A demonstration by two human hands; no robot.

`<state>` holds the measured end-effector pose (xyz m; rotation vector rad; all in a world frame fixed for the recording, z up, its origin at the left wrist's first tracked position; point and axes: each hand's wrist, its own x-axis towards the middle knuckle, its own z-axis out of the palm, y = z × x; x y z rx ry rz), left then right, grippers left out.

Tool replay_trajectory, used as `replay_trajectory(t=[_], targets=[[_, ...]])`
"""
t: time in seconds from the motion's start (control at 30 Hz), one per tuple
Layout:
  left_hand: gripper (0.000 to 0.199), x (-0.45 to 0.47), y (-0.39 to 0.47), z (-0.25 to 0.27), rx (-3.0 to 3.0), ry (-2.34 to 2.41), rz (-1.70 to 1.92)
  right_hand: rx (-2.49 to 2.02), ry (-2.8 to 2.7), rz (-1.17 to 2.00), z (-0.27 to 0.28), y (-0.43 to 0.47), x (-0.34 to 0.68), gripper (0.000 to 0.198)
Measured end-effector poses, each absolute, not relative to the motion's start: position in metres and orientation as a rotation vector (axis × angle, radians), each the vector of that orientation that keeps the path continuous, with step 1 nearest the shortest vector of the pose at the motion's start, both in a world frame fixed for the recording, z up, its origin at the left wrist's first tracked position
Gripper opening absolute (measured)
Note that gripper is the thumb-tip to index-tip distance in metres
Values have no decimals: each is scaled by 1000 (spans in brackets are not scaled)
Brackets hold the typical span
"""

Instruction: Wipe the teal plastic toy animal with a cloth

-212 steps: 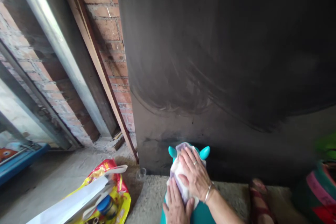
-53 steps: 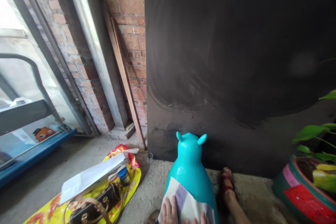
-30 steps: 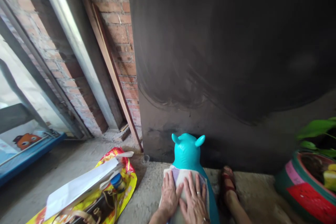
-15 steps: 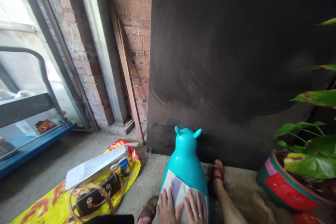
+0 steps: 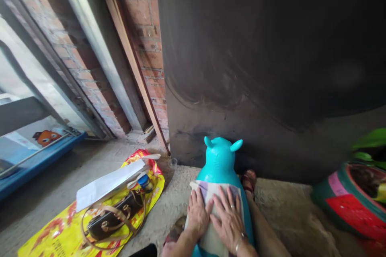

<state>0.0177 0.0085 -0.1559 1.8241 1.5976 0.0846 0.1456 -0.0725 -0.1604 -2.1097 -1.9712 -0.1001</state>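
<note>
A turquoise inflatable animal (image 5: pixel 219 160) with two small ears stands between my legs, its head toward the dark panel. Over its back lies a white and purple cloth (image 5: pixel 211 194). Pressed flat on the cloth, my left hand (image 5: pixel 198 213) has its fingers stretched out. Beside it my right hand (image 5: pixel 228 219), with a ring and a bracelet, also rests flat on the cloth, fingers spread. Both thumbs are close together near the middle. The lower part of the toy is hidden by my hands and forearms.
To the left, a yellow plastic sheet (image 5: pixel 62 229) carries a handbag (image 5: pixel 113 217), white paper (image 5: pixel 108 184) and a blue-lidded jar (image 5: pixel 145 183). A blue trolley (image 5: pixel 39 156) stands farther left. A potted plant (image 5: pixel 346 196) is at right; a dark panel (image 5: pixel 256 68) rises ahead.
Both hands have moved forward along the toy's back, and the cloth's front edge now lies nearer its head. More of my forearms show. The view has tilted and shifted.
</note>
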Motion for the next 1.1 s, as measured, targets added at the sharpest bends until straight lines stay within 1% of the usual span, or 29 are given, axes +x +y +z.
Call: replay_trajectory(t=[0.13,0.27,0.4,0.57,0.63,0.7,0.77,0.83,0.93,1.0,1.1], targets=[[79,25,32,-169,1824,1551,117,-2131,-1953,41,-137,-48,149,54],[78,22,28,-166,1819,1548,165,-2122,-1935,10,-135,-48,146,55],[74,11,-3,-154,1810,1579,178,-2104,-1900,-200,-149,-76,134,58],[80,-22,-56,-163,1859,1586,143,-1957,-1946,-553,-199,-132,110,73],[80,-32,-68,-175,1880,1551,142,-1964,-1900,-628,-218,-144,104,70],[79,-34,-70,-187,1865,1567,146,-1979,-1852,-692,-230,-144,103,60],[79,-32,-63,-196,1831,1625,154,-1924,-1845,-792,-231,-134,108,51],[79,-27,-50,-198,1821,1621,159,-1817,-1895,-872,-221,-120,115,47],[79,-18,-26,-190,1804,1578,176,-1742,-2008,-794,-195,-97,125,55],[81,-12,-9,-182,1737,1560,198,-1788,-2047,-663,-176,-83,128,61],[81,-1,19,-176,1643,1486,243,-1898,-2075,-444,-157,-61,131,63]])
